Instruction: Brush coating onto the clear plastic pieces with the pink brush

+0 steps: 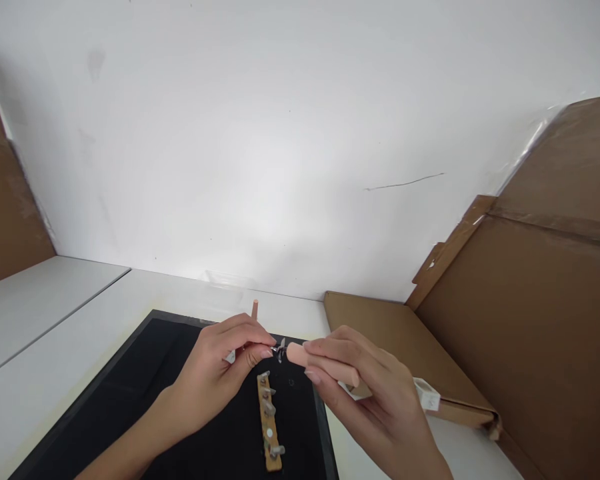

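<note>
Over the right part of a black mat [205,407], my left hand [220,367] pinches a small dark metallic piece [275,351] between thumb and fingertips. My right hand [375,393] is closed around a thick pale pink cylindrical handle [325,365], whose left end reaches the small piece. Thin clear bits show between the two hands. Below them on the mat lies a narrow yellowish wooden strip [269,427] with several clear pieces standing along it. Behind my left hand a thin pink stick [255,309] pokes up; its lower part is hidden.
A flat cardboard box [390,333] lies at the right, with a small white box [427,395] by its front edge. Tall cardboard panels [545,293] stand at the right, another [5,193] at the left. A clear tray [225,281] sits near the white wall.
</note>
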A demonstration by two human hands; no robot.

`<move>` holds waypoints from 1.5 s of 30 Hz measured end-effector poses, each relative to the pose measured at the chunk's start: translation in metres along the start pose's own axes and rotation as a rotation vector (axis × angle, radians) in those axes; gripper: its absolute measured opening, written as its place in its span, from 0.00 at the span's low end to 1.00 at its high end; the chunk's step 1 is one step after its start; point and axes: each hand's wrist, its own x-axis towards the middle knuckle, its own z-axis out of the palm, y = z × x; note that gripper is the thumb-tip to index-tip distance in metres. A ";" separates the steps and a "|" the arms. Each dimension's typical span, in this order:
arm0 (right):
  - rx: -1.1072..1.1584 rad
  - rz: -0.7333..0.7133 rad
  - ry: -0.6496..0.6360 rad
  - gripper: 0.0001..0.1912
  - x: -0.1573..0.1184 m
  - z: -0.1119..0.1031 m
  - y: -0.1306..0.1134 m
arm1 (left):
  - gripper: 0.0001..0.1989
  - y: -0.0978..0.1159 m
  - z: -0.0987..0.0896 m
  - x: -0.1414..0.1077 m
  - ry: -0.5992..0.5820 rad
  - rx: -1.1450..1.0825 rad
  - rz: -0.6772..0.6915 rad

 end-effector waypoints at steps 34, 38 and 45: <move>-0.052 0.033 0.070 0.09 0.000 0.002 -0.001 | 0.08 0.003 -0.001 -0.003 0.004 -0.007 -0.002; -0.045 0.039 0.094 0.10 -0.001 0.002 0.000 | 0.08 0.002 -0.002 -0.002 0.007 -0.005 0.003; 0.065 0.011 0.113 0.08 0.001 -0.002 -0.004 | 0.07 0.002 -0.004 0.001 0.029 0.020 0.007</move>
